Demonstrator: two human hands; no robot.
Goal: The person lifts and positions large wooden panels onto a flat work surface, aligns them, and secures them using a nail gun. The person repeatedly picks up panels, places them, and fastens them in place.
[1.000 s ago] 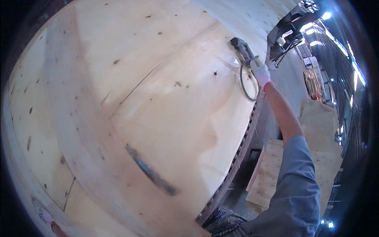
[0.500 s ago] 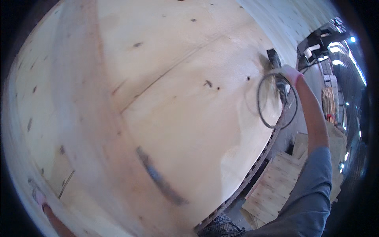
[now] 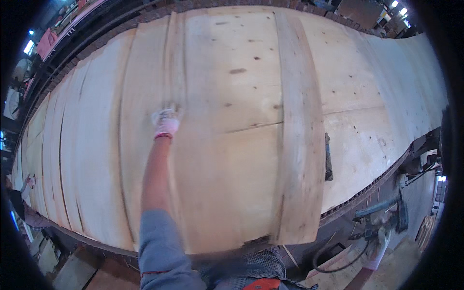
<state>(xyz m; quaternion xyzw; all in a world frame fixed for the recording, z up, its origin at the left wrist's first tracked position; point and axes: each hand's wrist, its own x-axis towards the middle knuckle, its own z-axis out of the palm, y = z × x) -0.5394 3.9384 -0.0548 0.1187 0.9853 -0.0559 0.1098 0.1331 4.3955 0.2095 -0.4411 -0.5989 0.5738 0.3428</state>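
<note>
My left hand (image 3: 166,123), in a white glove with a pink cuff, reaches out over the pale wood veneer sheets (image 3: 227,179). Its slightly blurred fingers look spread on the surface, with nothing in them. Low at the right, beyond the near edge of the stack, my gloved right hand (image 3: 383,244) is closed on a dark air nail gun (image 3: 374,220). A black hose (image 3: 321,263) curves from beside that hand. A long veneer strip (image 3: 300,130) lies across the sheets, right of my left hand. Just past it rests a narrow dark piece (image 3: 328,157).
Another person's hand (image 3: 32,181) touches the sheets at the far left. Boards (image 3: 79,268) lie on the floor at lower left, and more wood pieces (image 3: 396,266) at lower right. Dark machinery (image 3: 425,145) stands beside the right end of the stack.
The view has swung left and now takes in the stack's width. My right hand has come off the sheets with the nail gun, down past the near edge. My left hand now reaches mid-sheet.
</note>
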